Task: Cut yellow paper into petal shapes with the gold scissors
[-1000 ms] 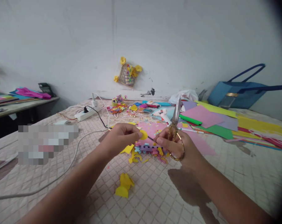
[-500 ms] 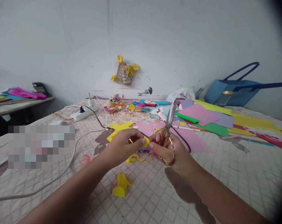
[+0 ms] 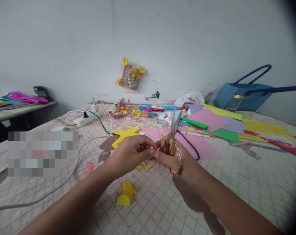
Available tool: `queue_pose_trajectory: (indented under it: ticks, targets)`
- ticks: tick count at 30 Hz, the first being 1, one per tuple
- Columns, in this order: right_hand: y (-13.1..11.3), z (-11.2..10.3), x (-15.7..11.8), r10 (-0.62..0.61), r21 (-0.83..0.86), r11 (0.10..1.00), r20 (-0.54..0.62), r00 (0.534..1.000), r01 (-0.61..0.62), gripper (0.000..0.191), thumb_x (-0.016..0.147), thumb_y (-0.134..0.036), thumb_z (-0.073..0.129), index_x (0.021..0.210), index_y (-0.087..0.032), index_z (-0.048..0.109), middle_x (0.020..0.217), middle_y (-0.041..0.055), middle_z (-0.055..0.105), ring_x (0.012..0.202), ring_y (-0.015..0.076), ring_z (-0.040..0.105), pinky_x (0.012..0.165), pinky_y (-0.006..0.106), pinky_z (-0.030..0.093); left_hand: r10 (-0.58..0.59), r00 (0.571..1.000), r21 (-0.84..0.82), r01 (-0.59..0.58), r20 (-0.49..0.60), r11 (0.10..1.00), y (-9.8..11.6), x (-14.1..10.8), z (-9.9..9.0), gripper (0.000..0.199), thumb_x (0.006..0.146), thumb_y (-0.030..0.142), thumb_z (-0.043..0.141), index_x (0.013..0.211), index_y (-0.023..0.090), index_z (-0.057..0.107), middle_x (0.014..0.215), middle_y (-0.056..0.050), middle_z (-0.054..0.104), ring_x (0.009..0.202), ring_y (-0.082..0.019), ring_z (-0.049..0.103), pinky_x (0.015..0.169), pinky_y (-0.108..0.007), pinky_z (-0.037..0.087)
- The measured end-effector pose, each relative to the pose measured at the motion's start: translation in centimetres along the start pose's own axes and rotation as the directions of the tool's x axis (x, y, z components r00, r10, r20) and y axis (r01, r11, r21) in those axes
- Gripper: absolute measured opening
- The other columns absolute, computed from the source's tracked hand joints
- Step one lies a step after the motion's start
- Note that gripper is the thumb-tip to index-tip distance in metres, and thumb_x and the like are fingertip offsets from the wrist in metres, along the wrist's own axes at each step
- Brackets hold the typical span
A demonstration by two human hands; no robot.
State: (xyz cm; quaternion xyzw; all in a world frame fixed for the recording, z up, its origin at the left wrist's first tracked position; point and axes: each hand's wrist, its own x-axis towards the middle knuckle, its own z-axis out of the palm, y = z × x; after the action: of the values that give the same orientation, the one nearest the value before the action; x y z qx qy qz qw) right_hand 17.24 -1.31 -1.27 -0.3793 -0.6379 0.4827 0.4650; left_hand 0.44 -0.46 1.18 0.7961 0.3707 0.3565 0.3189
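Note:
My left hand [image 3: 132, 152] pinches a small piece of yellow paper [image 3: 152, 153], mostly hidden behind the fingertips. My right hand [image 3: 177, 156] meets it from the other side, its thumb and finger also at the paper. Gold-handled scissors [image 3: 171, 140] hang on the right hand's fingers, blades pointing up and slightly apart. Below the hands lie yellow paper scraps [image 3: 145, 165]. Nearer to me on the cloth rests a cluster of curved yellow paper pieces [image 3: 126, 193]. Behind my left hand is a larger yellow paper sheet with cut edges [image 3: 124, 135].
A white power strip [image 3: 87, 118] with plugs and cables lies at the left back. A glue gun [image 3: 166, 117] sits behind the scissors, beside pink paper [image 3: 209, 148]. Coloured sheets [image 3: 209, 119] and a blue bag [image 3: 243, 96] stand right. A decorated frame [image 3: 130, 77] hangs on the wall.
The yellow piece has turned and is now more covered by my fingers. The scissors have shifted slightly left, and their blades have spread apart.

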Motion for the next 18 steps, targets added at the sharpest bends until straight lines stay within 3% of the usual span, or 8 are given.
queue_pose_trajectory:
  ticks: [3,6,12,18]
  targets:
    - [0.03,-0.07,-0.08,0.027,0.010,1.000,0.028,0.999,-0.028,0.026,0.070,-0.020,0.061,0.075,-0.022,0.036,0.079,-0.0040,0.052,0.052,0.0073,0.041,0.048,0.022,0.034,-0.030,0.999,-0.141,0.026,-0.022,0.990,-0.38,0.04,-0.07,0.010,0.075,0.024,0.059,0.079,0.016,0.063,0.073,-0.003,0.064,0.066,-0.013,0.057,0.060,-0.024,0.047]
    - [0.28,-0.12,-0.06,0.026,0.037,0.999,0.055,0.998,-0.029,0.023,0.070,-0.013,0.057,0.075,-0.021,0.037,0.073,-0.0062,0.051,0.050,0.0059,0.039,0.045,0.020,0.030,-0.034,0.999,-0.162,0.029,-0.027,0.986,-0.55,0.03,-0.14,0.011,0.075,0.026,0.060,0.078,0.016,0.063,0.074,-0.003,0.064,0.068,-0.013,0.058,0.062,-0.025,0.048]
    - [0.17,0.03,0.02,0.006,0.008,1.000,0.014,1.000,-0.007,0.021,0.067,-0.012,0.056,0.072,-0.022,0.037,0.065,-0.0085,0.045,0.047,0.0066,0.037,0.044,0.020,0.028,0.019,1.000,-0.080,-0.020,-0.011,0.997,-0.59,0.05,-0.11,0.011,0.078,0.023,0.056,0.082,0.017,0.065,0.082,-0.005,0.065,0.075,-0.015,0.060,0.067,-0.027,0.048]
    - [0.28,-0.02,-0.01,-0.032,-0.036,0.999,-0.051,0.998,0.030,0.018,0.070,-0.015,0.055,0.073,-0.022,0.039,0.066,-0.0072,0.044,0.053,0.0087,0.040,0.049,0.022,0.033,0.058,0.993,0.101,-0.048,-0.099,0.994,-0.43,0.12,0.00,0.018,0.077,0.022,0.056,0.093,0.018,0.062,0.076,-0.002,0.061,0.067,-0.012,0.055,0.061,-0.024,0.047]
